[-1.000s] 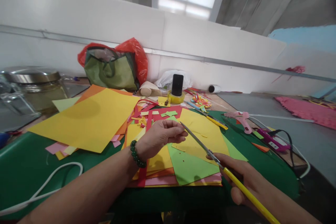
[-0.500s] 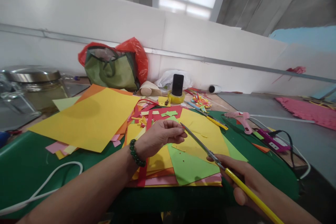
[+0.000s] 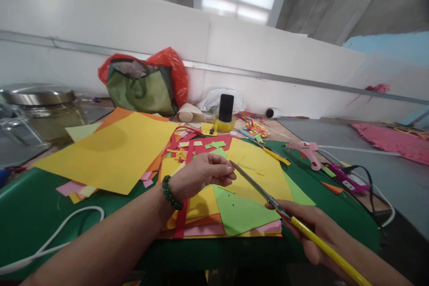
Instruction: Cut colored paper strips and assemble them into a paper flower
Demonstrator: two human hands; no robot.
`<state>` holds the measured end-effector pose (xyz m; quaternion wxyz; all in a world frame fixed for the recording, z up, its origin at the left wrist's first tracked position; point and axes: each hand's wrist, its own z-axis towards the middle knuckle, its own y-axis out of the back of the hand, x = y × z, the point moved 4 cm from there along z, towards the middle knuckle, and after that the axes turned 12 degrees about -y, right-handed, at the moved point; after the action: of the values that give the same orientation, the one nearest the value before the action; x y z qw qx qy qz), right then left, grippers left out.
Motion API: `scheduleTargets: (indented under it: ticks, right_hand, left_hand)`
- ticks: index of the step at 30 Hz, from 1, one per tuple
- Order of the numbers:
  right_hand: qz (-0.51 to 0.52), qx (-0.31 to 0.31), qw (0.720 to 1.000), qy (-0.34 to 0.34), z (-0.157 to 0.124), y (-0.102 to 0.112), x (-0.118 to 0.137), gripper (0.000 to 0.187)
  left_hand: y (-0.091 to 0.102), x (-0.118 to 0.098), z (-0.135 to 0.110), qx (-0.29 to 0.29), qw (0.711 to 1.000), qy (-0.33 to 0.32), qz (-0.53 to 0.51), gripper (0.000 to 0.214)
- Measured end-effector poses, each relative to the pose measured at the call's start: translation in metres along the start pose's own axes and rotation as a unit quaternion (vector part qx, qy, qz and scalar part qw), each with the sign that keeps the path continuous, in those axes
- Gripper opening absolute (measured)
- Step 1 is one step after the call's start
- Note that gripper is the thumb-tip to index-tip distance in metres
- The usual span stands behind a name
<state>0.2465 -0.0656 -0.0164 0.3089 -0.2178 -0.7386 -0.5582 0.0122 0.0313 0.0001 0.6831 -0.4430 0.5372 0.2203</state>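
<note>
My left hand (image 3: 208, 170), with a green bead bracelet (image 3: 172, 193) at the wrist, is closed in a pinch over the paper stack. A tiny reddish bit shows at its fingertips, too small to name. My right hand (image 3: 308, 228) is wrapped round yellow-handled scissors (image 3: 258, 188), seen nearly edge-on. Their tip points up and left, right beside the left fingertips. Beneath lie a yellow sheet (image 3: 268, 174), a light green sheet (image 3: 244, 214) with a few tiny dark red specks, and a red strip (image 3: 181, 219).
A large yellow sheet (image 3: 110, 152) lies to the left, near a white cable (image 3: 73, 219) and a glass jar (image 3: 50, 116). Behind stand a green bag (image 3: 140, 91) and a phone (image 3: 226, 107) on a tape roll (image 3: 224, 125). A pink glue gun (image 3: 308, 152) and purple power strip (image 3: 348, 178) lie right.
The scissors and my right hand have shifted slightly down and to the right, with the blades looking closer together. My left hand keeps its pinch almost in place.
</note>
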Motion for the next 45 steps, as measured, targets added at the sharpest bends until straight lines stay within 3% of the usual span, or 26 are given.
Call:
scheduleTargets:
  ticks: [8,21,35,45]
  right_hand:
    - [-0.024,-0.058,0.998,0.028,-0.007,0.006,-0.026,0.097]
    - [-0.052,-0.060,0.996,0.045,-0.013,0.007,-0.039,0.100]
    - [-0.062,-0.042,0.997,0.033,-0.011,0.012,0.008,0.105]
    - [-0.005,0.019,0.999,0.041,-0.002,0.008,0.040,0.099]
  left_hand:
    - [0.000,-0.002,-0.001,0.023,0.999,0.023,0.008,0.032]
    - [0.000,0.001,-0.002,0.040,0.998,0.041,0.011,0.033]
    - [0.000,0.001,-0.001,0.038,0.999,0.039,0.004,0.032]
    - [0.000,0.002,-0.002,0.030,0.999,0.042,0.003,0.031]
